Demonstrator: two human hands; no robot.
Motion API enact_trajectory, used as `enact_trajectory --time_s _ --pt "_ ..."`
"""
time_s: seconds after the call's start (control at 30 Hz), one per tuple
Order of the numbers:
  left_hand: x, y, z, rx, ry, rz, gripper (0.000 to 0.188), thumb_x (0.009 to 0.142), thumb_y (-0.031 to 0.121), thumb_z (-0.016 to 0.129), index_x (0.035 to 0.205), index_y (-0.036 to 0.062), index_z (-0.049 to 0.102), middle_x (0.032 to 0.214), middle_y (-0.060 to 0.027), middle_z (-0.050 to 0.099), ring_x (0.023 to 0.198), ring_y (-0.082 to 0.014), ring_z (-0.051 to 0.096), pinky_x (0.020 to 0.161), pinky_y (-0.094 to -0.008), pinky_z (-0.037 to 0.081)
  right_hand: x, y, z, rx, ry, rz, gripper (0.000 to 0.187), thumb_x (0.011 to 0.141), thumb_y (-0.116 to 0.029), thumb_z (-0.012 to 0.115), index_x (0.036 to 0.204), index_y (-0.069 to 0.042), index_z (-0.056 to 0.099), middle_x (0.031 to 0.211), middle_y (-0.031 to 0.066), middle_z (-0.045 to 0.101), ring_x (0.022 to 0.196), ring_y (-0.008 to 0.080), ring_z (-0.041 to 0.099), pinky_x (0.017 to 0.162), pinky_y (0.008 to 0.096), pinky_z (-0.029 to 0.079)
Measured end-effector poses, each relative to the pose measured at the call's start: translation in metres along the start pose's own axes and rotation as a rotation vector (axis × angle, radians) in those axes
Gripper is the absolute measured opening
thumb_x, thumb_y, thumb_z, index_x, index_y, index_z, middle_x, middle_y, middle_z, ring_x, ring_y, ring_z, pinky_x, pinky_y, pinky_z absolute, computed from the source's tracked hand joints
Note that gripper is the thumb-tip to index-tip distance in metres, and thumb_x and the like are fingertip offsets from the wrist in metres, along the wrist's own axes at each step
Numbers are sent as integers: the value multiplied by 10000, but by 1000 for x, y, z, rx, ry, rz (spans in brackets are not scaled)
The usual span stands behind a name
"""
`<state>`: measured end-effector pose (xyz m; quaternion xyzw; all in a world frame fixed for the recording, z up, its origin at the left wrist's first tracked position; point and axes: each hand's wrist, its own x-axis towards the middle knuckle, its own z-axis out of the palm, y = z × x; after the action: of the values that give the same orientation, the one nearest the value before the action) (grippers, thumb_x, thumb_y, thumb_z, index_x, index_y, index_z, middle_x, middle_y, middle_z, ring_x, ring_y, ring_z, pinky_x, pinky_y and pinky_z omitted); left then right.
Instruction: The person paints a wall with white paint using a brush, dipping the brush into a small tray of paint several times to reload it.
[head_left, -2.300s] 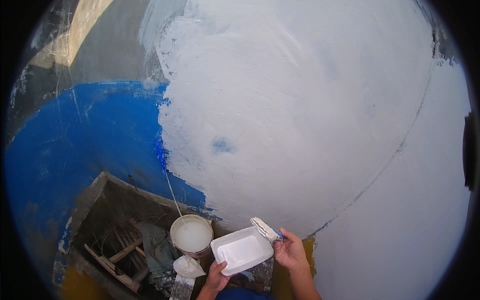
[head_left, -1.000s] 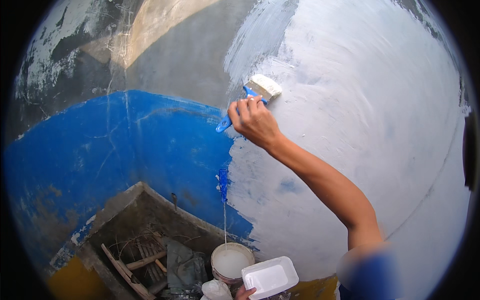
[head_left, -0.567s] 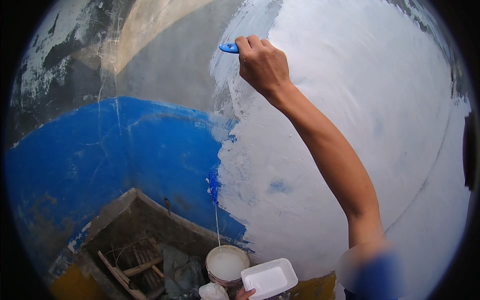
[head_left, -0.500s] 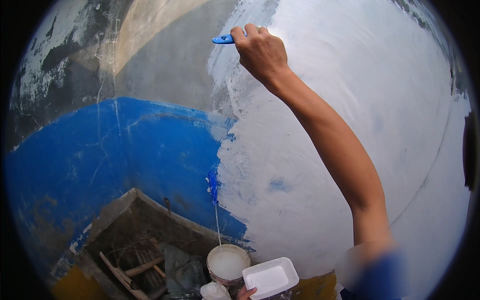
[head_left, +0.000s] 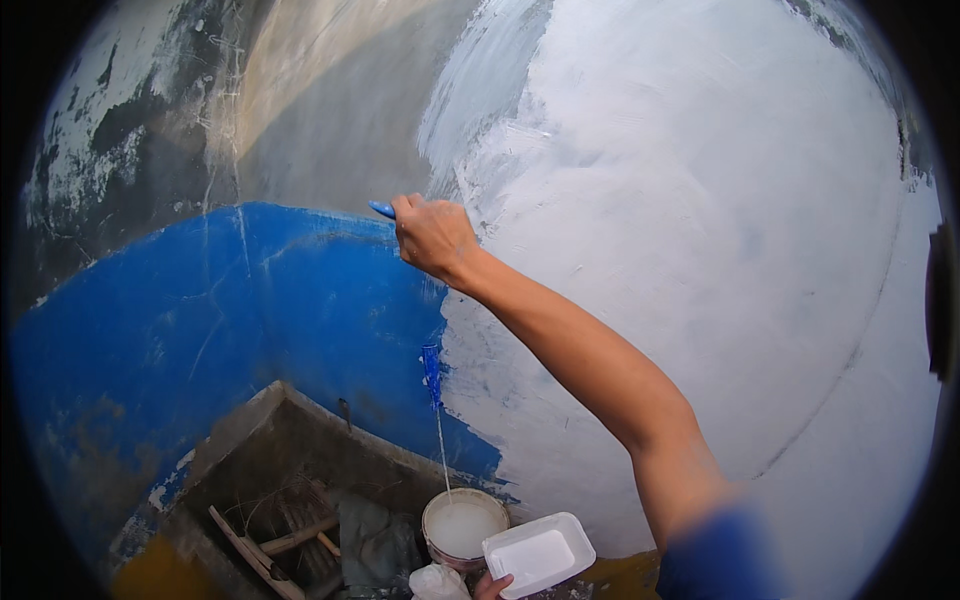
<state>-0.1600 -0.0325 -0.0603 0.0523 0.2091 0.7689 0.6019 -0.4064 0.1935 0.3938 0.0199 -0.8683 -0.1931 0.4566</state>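
- At centre left, our right hand [head_left: 432, 235] has its fingers clamped on a blue-handled brush [head_left: 383, 209], pressed to the wall [head_left: 700, 200] where blue meets white;
- At the bottom centre, our left hand [head_left: 492, 586] grips a white tray [head_left: 538, 553] beside the paint bucket [head_left: 462, 525].

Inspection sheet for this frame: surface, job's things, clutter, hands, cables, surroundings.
Surface: wall mostly white, blue band unpainted at lower left.
Job's things: blue brush handle in the fist, bristles hidden; white tray; bucket of white paint.
Clutter: wooden sticks and rags in a pit.
Hands: right hand grips the brush at the wall; left hand holds the tray from below.
Cables: nothing seen.
Surroundings: bare grey wall upper left.
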Motion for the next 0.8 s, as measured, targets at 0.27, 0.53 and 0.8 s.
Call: enact_trajectory --time_s 0.27,0.53,0.8 --pt "-6 0 -2 18 -4 -25 478 882 80 591 1318 -35 430 1219 -152 588 1106 -280 591 936 -414 506 41 4 6 -747 168 -314 125 810 -80 563 809 29 625 713 181 639 679 341 686 571 392 561" --pt "-5 4 15 57 -27 4 476 875 80 601 1310 -32 446 1213 -139 593 1105 -263 591 951 -379 490 -97 -52 73 125 -181 -165 119 762 -65 571 861 1 568 740 172 625 623 324 647 546 411 537" --pt "-8 0 16 75 14 -94 472 881 56 583 1322 -22 434 1235 -143 574 1120 -254 578 943 -376 494 14 46 -104 -439 467 -71 34 777 -40 586 806 -25 590 650 94 594 550 237 627 469 326 513"
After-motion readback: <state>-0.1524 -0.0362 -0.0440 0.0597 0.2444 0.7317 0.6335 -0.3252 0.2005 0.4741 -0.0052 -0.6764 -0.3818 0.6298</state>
